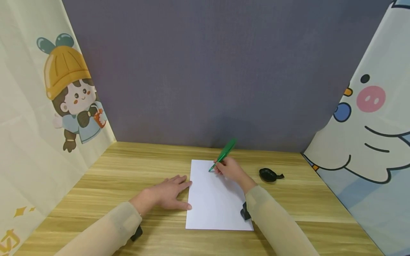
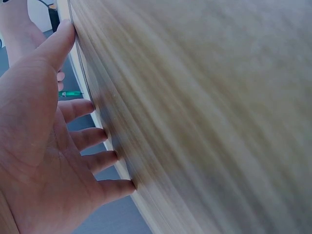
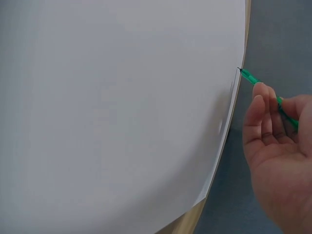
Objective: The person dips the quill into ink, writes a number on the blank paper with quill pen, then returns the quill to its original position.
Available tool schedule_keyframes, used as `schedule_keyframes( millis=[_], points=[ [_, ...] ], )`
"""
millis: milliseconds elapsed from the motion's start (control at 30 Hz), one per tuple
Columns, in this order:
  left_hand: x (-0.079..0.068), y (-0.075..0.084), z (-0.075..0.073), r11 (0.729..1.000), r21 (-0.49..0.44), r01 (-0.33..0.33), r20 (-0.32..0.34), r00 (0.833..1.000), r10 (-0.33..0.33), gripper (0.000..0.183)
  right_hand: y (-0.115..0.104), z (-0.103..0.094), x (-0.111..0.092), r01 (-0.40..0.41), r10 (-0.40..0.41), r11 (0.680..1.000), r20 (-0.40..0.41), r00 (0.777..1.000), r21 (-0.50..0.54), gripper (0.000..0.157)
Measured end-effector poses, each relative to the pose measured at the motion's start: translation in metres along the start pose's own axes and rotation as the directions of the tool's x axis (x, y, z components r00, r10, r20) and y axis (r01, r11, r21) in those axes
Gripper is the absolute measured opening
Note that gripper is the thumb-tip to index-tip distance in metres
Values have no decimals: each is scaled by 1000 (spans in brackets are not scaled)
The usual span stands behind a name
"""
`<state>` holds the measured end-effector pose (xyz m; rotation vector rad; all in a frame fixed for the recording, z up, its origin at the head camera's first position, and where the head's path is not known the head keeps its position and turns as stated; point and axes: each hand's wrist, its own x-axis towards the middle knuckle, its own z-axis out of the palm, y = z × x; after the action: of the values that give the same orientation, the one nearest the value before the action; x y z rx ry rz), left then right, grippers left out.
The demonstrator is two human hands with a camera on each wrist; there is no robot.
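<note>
A sheet of white paper (image 1: 214, 202) lies on the wooden table. My right hand (image 1: 231, 170) pinches a green pen (image 1: 222, 153) between thumb and fingers over the upper part of the sheet. The pen slants, its broad, leaf-like top pointing up and right, its tip at the paper. In the right wrist view the pen's dark tip (image 3: 240, 69) meets the sheet near its edge. My left hand (image 1: 169, 193) rests with spread fingers at the paper's left edge, thumb and a fingertip touching it. The left wrist view shows its fingertips (image 2: 114, 156) pressing on the tabletop.
A small black pan-shaped object (image 1: 268, 175) with a short handle lies right of the paper. A grey panel (image 1: 205, 78) stands along the table's back edge. Printed cloths hang at the left (image 1: 25, 106) and right (image 1: 384, 149) sides.
</note>
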<state>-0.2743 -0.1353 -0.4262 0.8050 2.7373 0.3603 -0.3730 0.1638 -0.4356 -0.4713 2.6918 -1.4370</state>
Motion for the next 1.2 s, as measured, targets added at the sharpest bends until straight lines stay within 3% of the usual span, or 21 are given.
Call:
schedule_keyframes(
  millis=[900, 1200],
  points=[
    [0, 1, -1, 1000, 2, 11, 7, 1000, -11, 98, -12, 7, -7, -10, 10, 1000, 56, 998, 0, 25],
    [1, 1, -1, 1000, 2, 12, 7, 1000, -12, 98, -14, 10, -8, 60, -59, 998, 82, 995, -6, 24]
  ],
)
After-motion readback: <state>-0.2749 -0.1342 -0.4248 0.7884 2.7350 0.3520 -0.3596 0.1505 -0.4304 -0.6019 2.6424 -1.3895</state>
